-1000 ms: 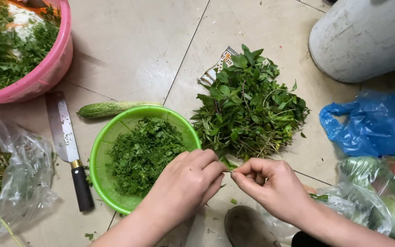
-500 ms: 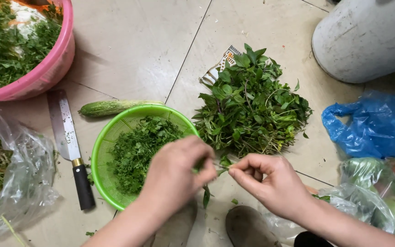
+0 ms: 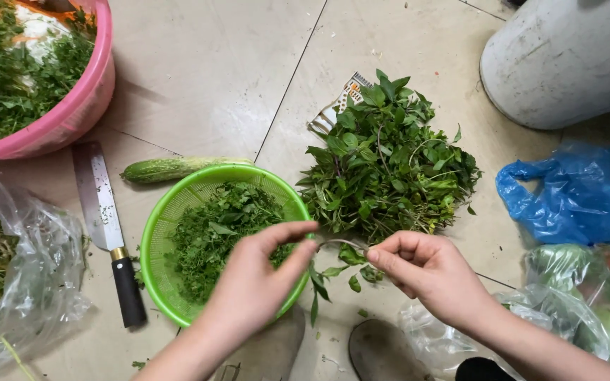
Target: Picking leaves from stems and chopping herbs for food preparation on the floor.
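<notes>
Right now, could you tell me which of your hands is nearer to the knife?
Left. The left hand is over the near rim of the green basket, with the knife just beyond the basket's far side. The right hand is farther off, by the herb pile.

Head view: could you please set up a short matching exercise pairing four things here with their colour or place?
Things:
1. colander
2. knife
3. cucumber
4. plastic bag

Descriptions:
A. blue, at the right
B. black handle, left of the green bowl
C. lies on the floor just behind the green bowl
D. bright green, holds picked leaves

Pairs: 1-D, 2-B, 3-C, 4-A
</notes>
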